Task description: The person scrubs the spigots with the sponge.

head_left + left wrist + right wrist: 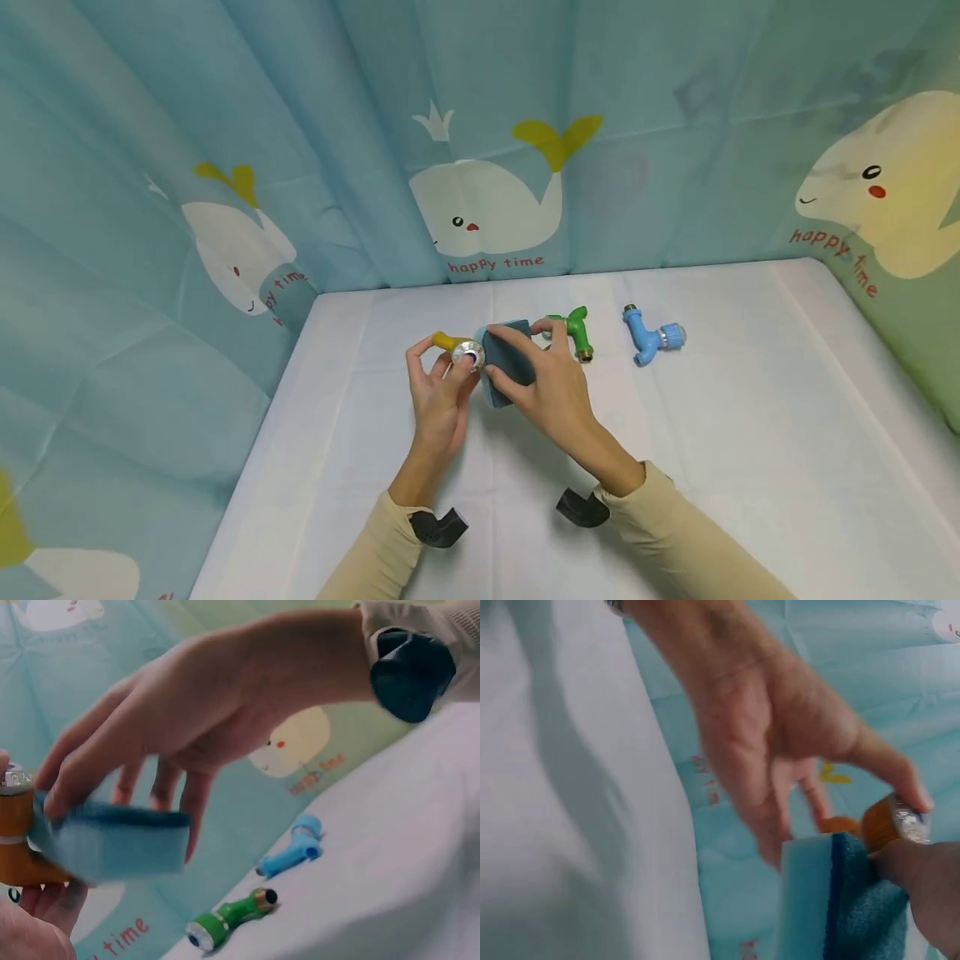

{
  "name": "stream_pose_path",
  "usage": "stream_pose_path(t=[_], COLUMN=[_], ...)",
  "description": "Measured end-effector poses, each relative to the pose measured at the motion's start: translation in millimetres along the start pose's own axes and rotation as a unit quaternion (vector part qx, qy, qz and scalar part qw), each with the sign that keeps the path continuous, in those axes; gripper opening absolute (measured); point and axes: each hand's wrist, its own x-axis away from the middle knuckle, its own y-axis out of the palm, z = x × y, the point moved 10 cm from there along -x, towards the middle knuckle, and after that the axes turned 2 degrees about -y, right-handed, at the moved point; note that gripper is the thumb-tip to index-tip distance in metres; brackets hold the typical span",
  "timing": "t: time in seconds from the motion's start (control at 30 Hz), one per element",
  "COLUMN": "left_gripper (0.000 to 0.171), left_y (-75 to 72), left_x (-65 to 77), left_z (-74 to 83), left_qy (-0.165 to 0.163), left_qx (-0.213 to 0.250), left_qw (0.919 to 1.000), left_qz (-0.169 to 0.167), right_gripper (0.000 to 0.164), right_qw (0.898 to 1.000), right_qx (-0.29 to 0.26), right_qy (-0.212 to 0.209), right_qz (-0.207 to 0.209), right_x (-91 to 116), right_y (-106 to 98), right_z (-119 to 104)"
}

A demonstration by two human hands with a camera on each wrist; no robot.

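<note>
My left hand [438, 404] holds a yellow-orange faucet [447, 341] up over the table, its thumb on the silver-capped knob. A blue two-layer sponge [510, 367], dark on one face and light on the other, is pinched between the thumb and fingers of my right hand [555, 379]. The sponge's light side meets the faucet beside the knob. In the left wrist view, the sponge [120, 840] is blurred against the orange faucet body [15, 847]. The right wrist view shows the left thumb pressing the knob's silver cap [913, 819].
A green faucet [579, 333] lies just beyond my right hand, with a light blue faucet [651, 335] farther right. The white-covered table [360, 417] backs onto a blue curtain [337, 125] printed with whales. Black wrist mounts [438, 528] sit at both cuffs.
</note>
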Motion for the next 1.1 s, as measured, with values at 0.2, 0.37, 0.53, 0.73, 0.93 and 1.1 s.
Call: stream_pose_path(t=[0.2, 0.37, 0.53, 0.73, 0.93, 1.1], left_gripper=[0.072, 0.072, 0.073, 0.078, 0.08, 0.08], left_y=[1.6, 0.6, 1.2, -1.6, -4.3, -1.9], left_x=[1.2, 0.2, -0.2, -1.1, -0.6, 0.3], left_z=[4.6, 9.9, 14.8, 17.8, 18.1, 17.3], left_qy=[0.024, 0.038, 0.05, 0.067, 0.07, 0.049], left_qx=[-0.028, -0.049, -0.083, -0.11, -0.133, -0.088], left_qw=[0.9993, 0.9979, 0.995, 0.9915, 0.9885, 0.9947], left_qz=[-0.012, -0.017, -0.021, -0.019, -0.011, -0.018], right_gripper=[0.048, 0.047, 0.048, 0.048, 0.048, 0.047], right_qw=[0.999, 0.999, 0.999, 0.999, 1.0, 0.999], right_qx=[0.039, 0.019, 0.038, 0.006, 0.008, 0.001], right_qy=[0.023, 0.004, 0.021, 0.001, 0.012, -0.002], right_qz=[-0.017, -0.028, -0.013, -0.038, -0.023, -0.042], right_x=[-4.8, -6.3, -8.2, -7.3, -4.2, -4.5], right_y=[0.7, 1.7, -4.4, 0.7, -1.1, 3.0], right_z=[7.1, 0.7, 9.8, 5.6, 9.1, 4.9])
